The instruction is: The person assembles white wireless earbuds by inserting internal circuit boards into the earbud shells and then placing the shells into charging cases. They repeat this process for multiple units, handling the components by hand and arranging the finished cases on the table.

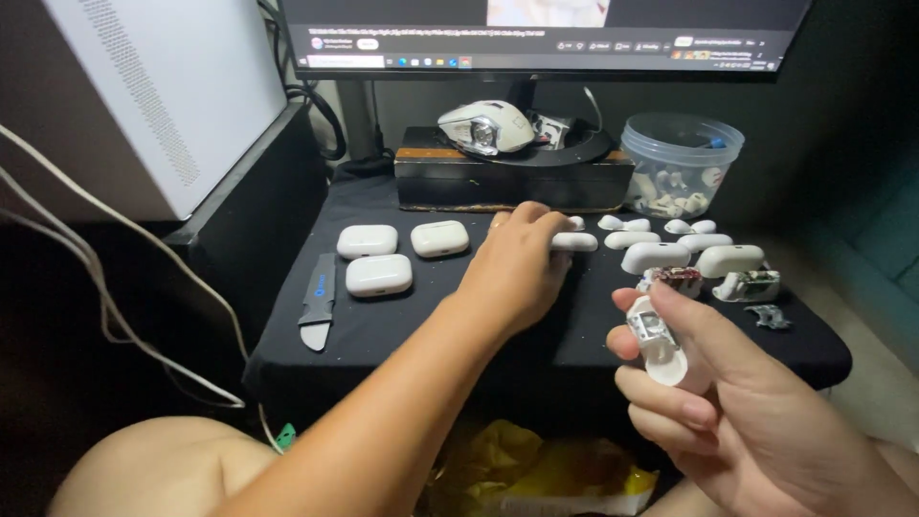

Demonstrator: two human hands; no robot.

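— What does the right hand (737, 412) hold?
— It is closed on an opened white plastic earbud-case shell (659, 345), above the black desk (402, 325) edge.
— And the left hand (517, 263)?
— Its fingers curl on a small white plastic piece (575, 242) lying on the desk.

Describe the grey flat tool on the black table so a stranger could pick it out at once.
Start at the black table below the monitor and go to its left edge. There, beside three closed white earbud cases, lies the pry tool. It is the only flat grey blade-shaped thing there, lengthwise, with a rounded lighter tip toward the person; the left hand reaches elsewhere.
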